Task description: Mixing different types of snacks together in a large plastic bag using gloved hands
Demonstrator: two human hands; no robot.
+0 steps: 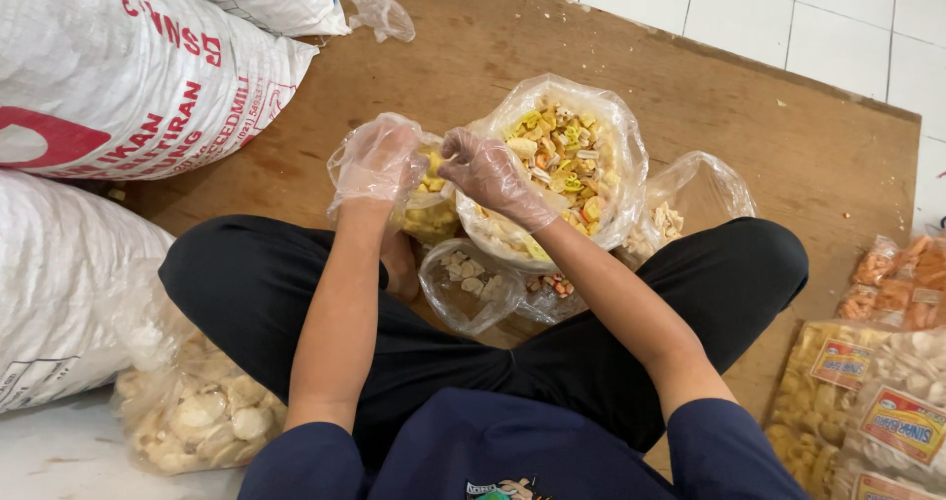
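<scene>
White floor tiles (788,7) border a brown wooden board (788,135) on which the person sits cross-legged. Far left: big white woven sacks (108,76), stacked. Below them, a clear bag of pale round crackers (197,411) lies beside the person's knee.

Centre-left: the left hand (379,160), in a thin plastic glove, fingers curled together over a small bag of yellow crackers (429,214) (whether it actually grips the plastic, I cannot tell). Just beside it, the right hand (490,173), also gloved, is pinched shut on the rim of the large clear bag of mixed coloured crackers (567,160), which stands open and nearly full between the knees.

In front of the legs: two smaller open bags (473,283), each with only a few pieces inside. Another thin bag (690,204) to the right, sparsely filled.

Far right: sealed, labelled packets (877,401) laid flat. Judgement: some packing done, open bags left to fill.
</scene>
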